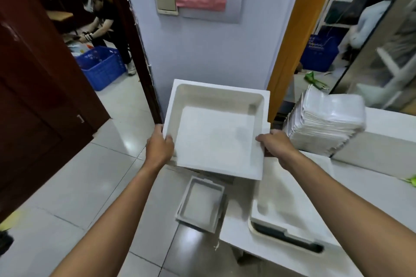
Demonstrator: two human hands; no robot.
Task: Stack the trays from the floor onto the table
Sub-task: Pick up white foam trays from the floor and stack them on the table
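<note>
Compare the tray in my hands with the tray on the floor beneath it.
The held tray is in the air, left hand and right hand gripping its side rims; the floor tray lies untouched by the table. The held tray looks bright white, the floor tray greyer, in shade. Both are shallow, rimmed and open side up.

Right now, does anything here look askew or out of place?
Yes. The tall stack of thin white pieces on the table looks askew: its layers are not flush and it seems to lean.
</note>
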